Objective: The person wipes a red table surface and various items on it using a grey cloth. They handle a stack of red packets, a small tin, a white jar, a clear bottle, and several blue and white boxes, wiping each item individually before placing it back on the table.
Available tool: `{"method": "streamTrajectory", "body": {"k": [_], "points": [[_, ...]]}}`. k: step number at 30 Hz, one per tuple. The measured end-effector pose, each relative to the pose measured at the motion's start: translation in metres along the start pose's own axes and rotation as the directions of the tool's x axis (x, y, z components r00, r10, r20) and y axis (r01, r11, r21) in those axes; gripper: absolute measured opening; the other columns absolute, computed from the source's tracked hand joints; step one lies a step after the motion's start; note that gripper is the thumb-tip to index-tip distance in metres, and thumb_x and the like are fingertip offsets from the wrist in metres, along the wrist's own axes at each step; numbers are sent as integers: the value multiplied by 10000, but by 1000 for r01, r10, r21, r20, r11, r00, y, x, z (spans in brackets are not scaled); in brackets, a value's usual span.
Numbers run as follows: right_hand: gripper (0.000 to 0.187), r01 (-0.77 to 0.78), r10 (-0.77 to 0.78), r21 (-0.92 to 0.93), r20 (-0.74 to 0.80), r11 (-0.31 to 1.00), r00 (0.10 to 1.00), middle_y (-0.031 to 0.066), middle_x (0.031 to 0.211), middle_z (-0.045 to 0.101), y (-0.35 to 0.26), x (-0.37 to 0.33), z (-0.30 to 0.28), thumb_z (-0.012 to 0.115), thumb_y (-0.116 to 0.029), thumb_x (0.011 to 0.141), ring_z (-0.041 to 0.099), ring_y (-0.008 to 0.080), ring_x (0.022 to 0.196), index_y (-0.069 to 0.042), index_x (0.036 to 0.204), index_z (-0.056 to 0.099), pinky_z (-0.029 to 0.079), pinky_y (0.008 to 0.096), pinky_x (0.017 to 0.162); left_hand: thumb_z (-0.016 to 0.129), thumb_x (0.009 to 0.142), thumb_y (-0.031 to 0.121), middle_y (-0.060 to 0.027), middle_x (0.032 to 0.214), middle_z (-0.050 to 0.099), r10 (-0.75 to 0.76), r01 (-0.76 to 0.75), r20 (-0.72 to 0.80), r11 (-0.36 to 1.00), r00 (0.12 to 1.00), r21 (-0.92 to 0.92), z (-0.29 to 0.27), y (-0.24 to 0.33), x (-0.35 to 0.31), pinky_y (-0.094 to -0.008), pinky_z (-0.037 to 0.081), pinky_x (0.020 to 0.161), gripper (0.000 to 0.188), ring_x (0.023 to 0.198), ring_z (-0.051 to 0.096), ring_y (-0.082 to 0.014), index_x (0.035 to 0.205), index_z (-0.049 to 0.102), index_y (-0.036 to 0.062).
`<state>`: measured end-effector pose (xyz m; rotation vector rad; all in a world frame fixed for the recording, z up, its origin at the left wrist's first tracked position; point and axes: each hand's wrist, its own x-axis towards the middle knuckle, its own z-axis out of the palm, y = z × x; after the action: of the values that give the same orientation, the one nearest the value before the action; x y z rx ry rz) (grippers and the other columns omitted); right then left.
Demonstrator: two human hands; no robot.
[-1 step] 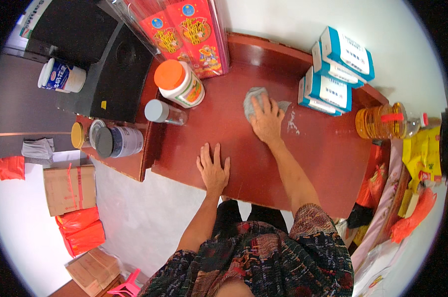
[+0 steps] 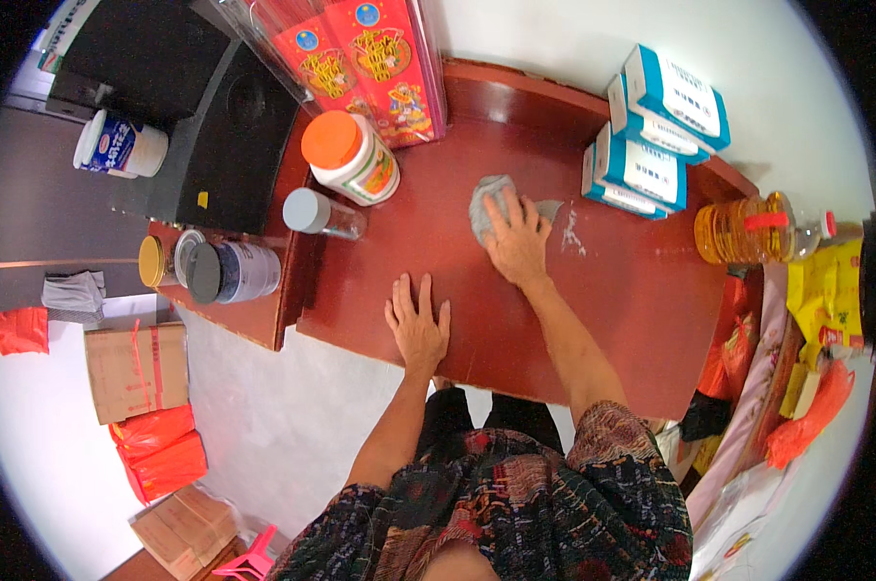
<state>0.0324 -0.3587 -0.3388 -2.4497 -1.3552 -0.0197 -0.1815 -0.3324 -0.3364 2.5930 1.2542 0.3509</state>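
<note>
- Yellow lettering (image 2: pixel 382 53), bold, on red packs (image 2: pixel 384 85), up-L of R hand (image 2: pixel 518 246)!
- Small print (image 2: pixel 690 94) on white-teal boxes (image 2: pixel 639 169), R of same hand.
- And white chars, blue label (image 2: pixel 118 147), white tub (image 2: pixel 149 155), far L of L hand (image 2: pixel 419 331).
- Green-orange label (image 2: pixel 376 175), orange-lidded jar (image 2: pixel 349 178), beyond L hand.

Your right hand (image 2: pixel 517 242) rests on a grey cloth (image 2: pixel 479 213) on the red-brown table (image 2: pixel 631 300), just left of a white smear (image 2: pixel 571 232). Your left hand (image 2: pixel 418 334) lies flat near the front edge. Further back, at left, are a grey-lidded jar (image 2: pixel 341 220), an orange-lidded tub (image 2: pixel 362 172) and red packets (image 2: pixel 375 73); at right, stacked blue-and-white boxes (image 2: pixel 641 171) and a bottle (image 2: pixel 733 230) of amber liquid.
</note>
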Motion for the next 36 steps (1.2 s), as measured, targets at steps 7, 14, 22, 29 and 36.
{"method": "streamTrajectory", "body": {"k": [7, 14, 22, 29, 36], "points": [[556, 173, -193, 132, 164, 976, 967, 56, 1472, 281, -54, -141, -32, 591, -263, 816, 327, 311, 1266, -265, 1350, 437, 272, 519, 956, 481, 908, 266, -150, 1455, 294, 33, -40, -43, 984, 999, -174, 6, -19, -6, -525, 149, 1093, 528, 1372, 214, -328, 1381, 348, 73], [582, 248, -268, 123, 189, 961, 945, 26, 1468, 303, -82, -213, -44, 645, -301, 768, 316, 293, 1267, -282, 1319, 458, 304, 496, 894, 485, 912, 372, -149, 1438, 308, -160, 151, -193, 987, 968, -62, -16, -86, -14, -547, 157, 1082, 572, 1351, 248, -337, 1380, 354, 70], [589, 270, -284, 107, 165, 957, 944, 16, 1464, 300, -93, -80, -3, 630, -355, 782, 289, 309, 1304, -292, 1335, 439, 285, 538, 968, 445, 918, 478, -195, 1491, 212, -209, 223, -86, 953, 974, 206, -12, -124, -13, -590, 174, 1054, 682, 1374, 180, -377, 1450, 258, 93], [594, 104, -104, 8, 9, 995, 995, 45, 1459, 297, -71, 41, 36, 602, -378, 799, 296, 332, 1300, -283, 1354, 414, 272, 571, 970, 453, 909, 475, -215, 1488, 208, -217, 226, -67, 948, 974, 223, -19, -117, -14, -594, 155, 1047, 702, 1365, 183, -392, 1454, 248, 83], [586, -91, 89, -58, -30, 994, 996, 62, 1472, 267, -94, 77, 56, 580, -371, 823, 313, 334, 1289, -255, 1365, 387, 277, 587, 948, 473, 902, 459, -204, 1481, 227, -213, 224, -78, 954, 974, 199, -22, -116, -14, -585, 144, 1050, 692, 1363, 186, -383, 1447, 268, 86]]}}
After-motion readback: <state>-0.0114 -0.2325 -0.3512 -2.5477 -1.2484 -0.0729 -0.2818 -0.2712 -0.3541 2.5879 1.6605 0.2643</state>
